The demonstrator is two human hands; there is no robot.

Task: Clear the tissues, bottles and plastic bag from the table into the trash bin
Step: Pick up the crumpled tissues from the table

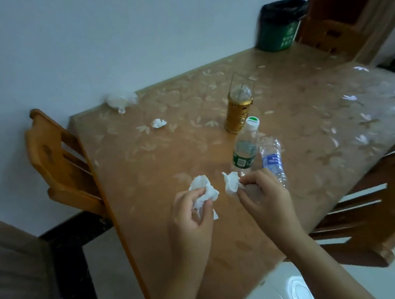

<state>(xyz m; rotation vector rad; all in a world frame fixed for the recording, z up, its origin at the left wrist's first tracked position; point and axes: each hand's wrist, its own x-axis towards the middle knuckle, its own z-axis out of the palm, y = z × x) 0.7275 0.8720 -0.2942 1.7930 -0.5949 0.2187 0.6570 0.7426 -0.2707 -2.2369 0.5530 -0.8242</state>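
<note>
With our left hand (pixel 195 215) grasping one tissue (pixel 203 191) and our right hand (pixel 264 194) grasping another (pixel 231 182), the bin (pixel 278 28) lies far ahead-right beyond the bench (pixel 191 150), and the bottles (pixel 244 153) stand just ahead of the right hand.

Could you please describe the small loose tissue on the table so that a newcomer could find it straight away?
Start at the wooden table and find its far left corner, where the crumpled plastic bag lies. Just nearer than the bag sits a small crumpled tissue. Unlike the other tissues, no hand holds it.
</note>
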